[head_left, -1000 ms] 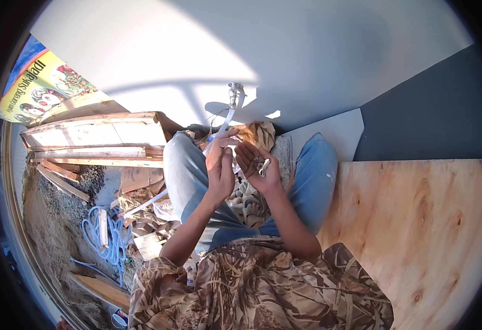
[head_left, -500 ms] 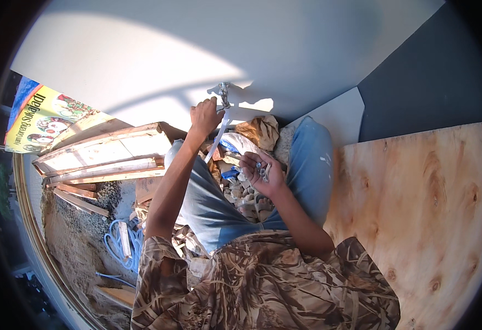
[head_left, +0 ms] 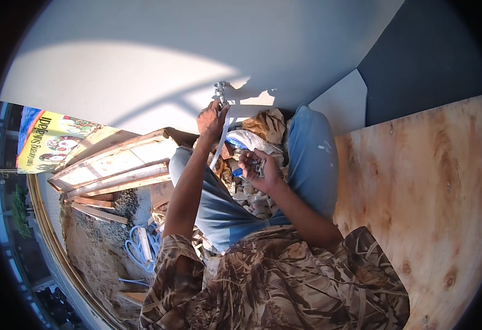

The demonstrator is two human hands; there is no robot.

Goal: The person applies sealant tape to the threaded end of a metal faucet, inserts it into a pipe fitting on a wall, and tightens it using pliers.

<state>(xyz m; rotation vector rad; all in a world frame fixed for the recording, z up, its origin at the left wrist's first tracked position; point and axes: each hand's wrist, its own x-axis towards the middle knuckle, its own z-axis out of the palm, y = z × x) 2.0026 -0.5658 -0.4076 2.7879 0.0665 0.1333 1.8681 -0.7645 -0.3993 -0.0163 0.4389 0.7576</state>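
One coil of pale blue hose [head_left: 133, 254], on the ground. My left hand [head_left: 211, 121], finger and thumb closed on the lower end of one metal tap [head_left: 219, 89], wall-mounted. One whitish tube [head_left: 221, 141], slanting down beside that hand. My right hand [head_left: 268, 174], half-curled around small metal pieces [head_left: 260, 167]. One plywood sheet [head_left: 417, 192], beside my right leg [head_left: 311, 148].

Tap [head_left: 220, 89] on wall [head_left: 142, 27], plywood [head_left: 417, 192] at right

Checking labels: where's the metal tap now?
Head view, just left of upper centre: the metal tap on the pale wall, the left hand at its lower end.
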